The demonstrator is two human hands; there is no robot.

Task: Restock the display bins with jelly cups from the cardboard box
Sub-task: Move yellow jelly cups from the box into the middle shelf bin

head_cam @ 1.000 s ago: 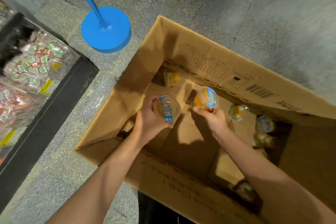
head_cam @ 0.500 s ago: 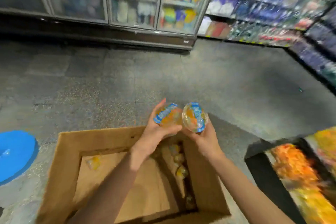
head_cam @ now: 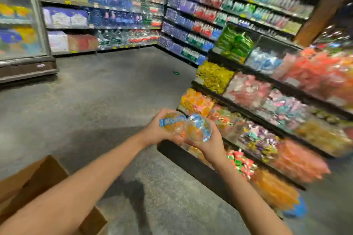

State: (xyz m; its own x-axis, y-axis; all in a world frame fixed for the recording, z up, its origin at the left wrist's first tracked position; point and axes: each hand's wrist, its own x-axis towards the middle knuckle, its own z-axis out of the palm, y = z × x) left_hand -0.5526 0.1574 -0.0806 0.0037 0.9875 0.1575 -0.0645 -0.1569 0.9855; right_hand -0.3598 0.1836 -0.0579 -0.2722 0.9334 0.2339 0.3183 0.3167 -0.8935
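Observation:
My left hand (head_cam: 155, 129) grips a clear jelly cup (head_cam: 172, 123) with orange filling and a blue label. My right hand (head_cam: 211, 144) holds a second jelly cup (head_cam: 197, 129) of the same kind, its lid facing me. The two cups touch each other in front of me, above the near end of the tiered display bins (head_cam: 267, 120) full of wrapped sweets on the right. The cardboard box (head_cam: 36, 179) shows only as a corner at the lower left, behind my left forearm.
Grey floor (head_cam: 107, 101) stretches ahead. Shelves of bottled drinks (head_cam: 122, 11) line the back walls, and a glass-door cooler (head_cam: 21, 25) stands at the far left. The black base of the display (head_cam: 187, 160) juts out below my hands. A wooden post (head_cam: 322, 11) rises at top right.
My view has swung up and to the right, from the box to the display bins. Both hands carried their cups out of the box and towards the bins.

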